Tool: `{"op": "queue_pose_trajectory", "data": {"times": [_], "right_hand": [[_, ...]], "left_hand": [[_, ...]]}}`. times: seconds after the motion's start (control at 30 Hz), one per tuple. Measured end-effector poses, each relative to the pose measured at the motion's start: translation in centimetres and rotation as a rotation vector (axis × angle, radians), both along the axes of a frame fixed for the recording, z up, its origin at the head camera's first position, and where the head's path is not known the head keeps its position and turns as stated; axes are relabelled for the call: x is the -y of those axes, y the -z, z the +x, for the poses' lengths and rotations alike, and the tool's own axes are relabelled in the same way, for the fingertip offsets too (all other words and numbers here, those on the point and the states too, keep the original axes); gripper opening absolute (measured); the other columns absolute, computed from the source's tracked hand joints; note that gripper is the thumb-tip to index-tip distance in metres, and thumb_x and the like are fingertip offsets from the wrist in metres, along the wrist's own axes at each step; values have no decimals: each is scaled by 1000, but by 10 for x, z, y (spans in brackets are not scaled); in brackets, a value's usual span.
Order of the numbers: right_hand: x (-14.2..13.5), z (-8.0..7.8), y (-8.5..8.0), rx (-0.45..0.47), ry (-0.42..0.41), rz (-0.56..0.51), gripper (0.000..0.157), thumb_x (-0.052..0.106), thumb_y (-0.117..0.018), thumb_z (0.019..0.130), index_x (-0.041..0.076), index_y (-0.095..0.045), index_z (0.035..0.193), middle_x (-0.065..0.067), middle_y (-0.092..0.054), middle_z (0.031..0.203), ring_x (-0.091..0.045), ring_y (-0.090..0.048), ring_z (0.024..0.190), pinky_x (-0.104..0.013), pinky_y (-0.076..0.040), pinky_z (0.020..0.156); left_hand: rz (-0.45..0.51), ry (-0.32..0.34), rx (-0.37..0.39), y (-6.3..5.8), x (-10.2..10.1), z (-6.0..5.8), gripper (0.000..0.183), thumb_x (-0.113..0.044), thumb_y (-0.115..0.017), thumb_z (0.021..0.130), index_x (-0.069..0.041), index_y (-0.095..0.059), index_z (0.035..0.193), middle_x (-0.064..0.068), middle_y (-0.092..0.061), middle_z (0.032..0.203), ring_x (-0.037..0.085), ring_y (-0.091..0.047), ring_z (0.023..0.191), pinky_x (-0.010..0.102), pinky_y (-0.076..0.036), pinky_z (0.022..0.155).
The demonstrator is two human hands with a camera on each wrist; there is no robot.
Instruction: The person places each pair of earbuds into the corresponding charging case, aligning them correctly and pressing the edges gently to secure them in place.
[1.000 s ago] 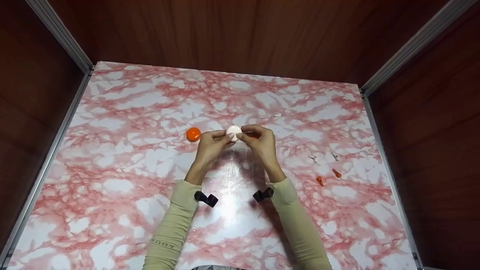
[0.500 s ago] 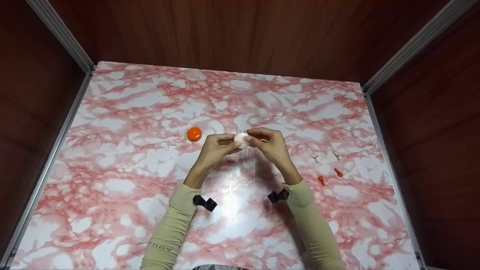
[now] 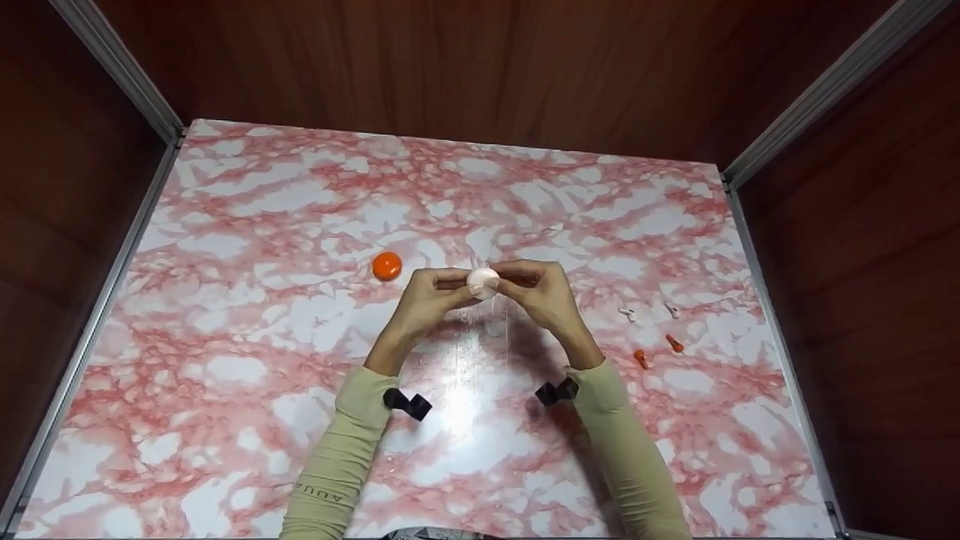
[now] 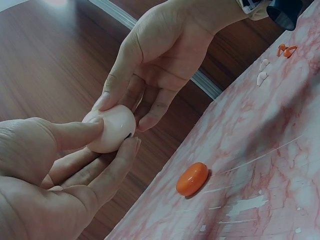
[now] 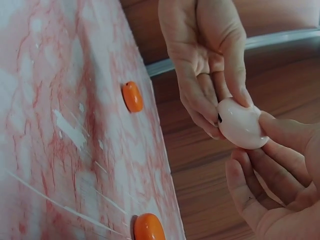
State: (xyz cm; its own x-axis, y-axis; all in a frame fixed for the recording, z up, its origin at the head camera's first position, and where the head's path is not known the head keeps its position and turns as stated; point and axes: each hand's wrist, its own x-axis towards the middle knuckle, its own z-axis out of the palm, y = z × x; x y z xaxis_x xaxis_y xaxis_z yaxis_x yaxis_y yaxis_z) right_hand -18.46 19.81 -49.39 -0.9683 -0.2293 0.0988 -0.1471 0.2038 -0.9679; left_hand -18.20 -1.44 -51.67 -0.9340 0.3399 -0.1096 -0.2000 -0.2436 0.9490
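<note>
Both hands hold a round, glossy white earbud case (image 3: pixel 483 283) between them, raised above the table. My left hand (image 3: pixel 422 304) pinches its left side, thumb on the face and fingers behind, as the left wrist view shows. On the other side my right hand (image 3: pixel 547 298) pinches it with the thumb against its edge (image 5: pixel 243 125). A small dark slot shows on the case's rim in both wrist views. One orange case (image 3: pixel 387 266) lies left of the hands. A second orange case (image 5: pixel 149 228) appears in the right wrist view, mostly hidden by my right hand in the head view.
To the right lie two white earbuds, one left (image 3: pixel 627 313) and one right (image 3: pixel 672 310), and two orange earbuds, one nearer (image 3: pixel 640 358) and one farther (image 3: pixel 675 343). Dark wood panels (image 3: pixel 450 67) enclose the red-and-white marbled table (image 3: pixel 247 450) on three sides.
Both hands have shifted a little to the right and toward the body with the white case between them. In the last half second they have barely moved. The orange case and earbuds stay put.
</note>
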Motion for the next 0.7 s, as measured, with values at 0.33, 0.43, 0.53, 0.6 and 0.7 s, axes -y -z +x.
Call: {"op": "queue_pose_trajectory", "data": {"times": [0.33,0.43,0.53,0.6,0.7], "right_hand": [[0,2,0,28,25,-60,20,8,-81,92,1,-81,111,-21,-80,109,-17,-78,98,-29,-66,88],[0,2,2,29,33,-62,19,9,-81,93,1,-82,110,-19,-81,108,-17,-78,98,-29,-66,88],[-1,3,2,50,52,-72,19,9,-81,93,1,-82,110,-15,-82,106,-17,-78,98,-29,-66,87],[-1,3,2,59,62,-82,19,7,-81,92,1,-81,110,-13,-82,106,-17,-78,97,-29,-66,86],[-2,3,1,69,63,-99,20,6,-80,92,-1,-81,111,-11,-82,107,-16,-78,98,-29,-67,86]], "left_hand": [[18,30,-37,-3,0,0,34,5,-69,98,15,-66,130,33,-71,126,19,-78,105,36,-65,98],[17,27,-37,-3,0,0,34,5,-70,97,15,-66,129,32,-72,125,18,-78,103,35,-65,98],[4,24,-31,-3,-1,1,34,5,-71,97,14,-67,129,32,-72,124,17,-78,103,35,-65,97],[0,25,-27,-3,-1,1,35,6,-70,96,15,-66,130,32,-72,125,18,-77,104,34,-65,97],[-11,24,-26,-4,-2,1,36,7,-70,96,16,-65,130,33,-71,126,19,-78,104,33,-65,97]]}}
